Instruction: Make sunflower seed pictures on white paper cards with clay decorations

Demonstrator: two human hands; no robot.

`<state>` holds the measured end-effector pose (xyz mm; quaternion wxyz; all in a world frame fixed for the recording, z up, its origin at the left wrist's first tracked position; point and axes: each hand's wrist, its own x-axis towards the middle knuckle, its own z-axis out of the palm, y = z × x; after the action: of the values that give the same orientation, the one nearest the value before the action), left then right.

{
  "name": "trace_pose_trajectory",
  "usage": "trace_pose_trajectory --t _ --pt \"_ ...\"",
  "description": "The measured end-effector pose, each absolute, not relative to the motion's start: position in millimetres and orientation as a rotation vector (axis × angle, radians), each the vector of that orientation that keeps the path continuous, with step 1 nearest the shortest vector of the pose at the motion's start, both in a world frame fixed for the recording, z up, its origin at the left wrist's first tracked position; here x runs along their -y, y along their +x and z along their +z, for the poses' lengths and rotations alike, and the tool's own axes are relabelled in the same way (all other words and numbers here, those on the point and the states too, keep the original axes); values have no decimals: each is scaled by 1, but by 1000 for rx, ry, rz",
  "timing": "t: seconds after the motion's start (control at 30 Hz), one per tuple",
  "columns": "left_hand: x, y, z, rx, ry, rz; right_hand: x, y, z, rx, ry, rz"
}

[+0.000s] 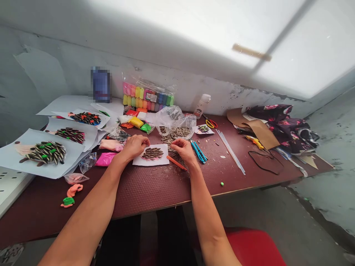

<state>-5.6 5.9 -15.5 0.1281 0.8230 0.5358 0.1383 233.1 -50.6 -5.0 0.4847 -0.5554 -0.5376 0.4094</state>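
Note:
A small white card (138,160) lies on the table, bearing a hedgehog-like shape of striped sunflower seeds (152,153) with pink at its lower edge. My left hand (135,146) is over the card's upper left corner, fingers curled and tips together; what they hold, if anything, is too small to make out. Just right of the card, my right hand (183,149) is closed in a pinch beside the loose sunflower seeds (180,132). Its fingertips may hide something small. Below that hand lies an orange stick (176,163), and a blue utility knife (198,152) lies to its right.
Finished-looking seed hedgehogs on paper sheets (74,151) are stacked at left. Behind are a pack of coloured clay (148,96), a plastic bag (177,116), a white bottle (202,106) and scissors (210,122). Clear glue sticks (230,152) and a yellow glue gun (254,142) lie right.

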Motion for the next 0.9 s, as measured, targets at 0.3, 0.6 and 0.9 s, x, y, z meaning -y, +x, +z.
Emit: trace_pose_trajectory --t 0.3,0.6,0.9 --pt "-3 -3 -12 -1582 2403 373 54 235 -4 1594 -1731 399" --pt "-3 -3 -11 -1589 2385 386 58 233 -6 1623 -1511 555" --pt "-3 -2 -10 -1599 2388 377 69 224 -7 1691 -1465 532"
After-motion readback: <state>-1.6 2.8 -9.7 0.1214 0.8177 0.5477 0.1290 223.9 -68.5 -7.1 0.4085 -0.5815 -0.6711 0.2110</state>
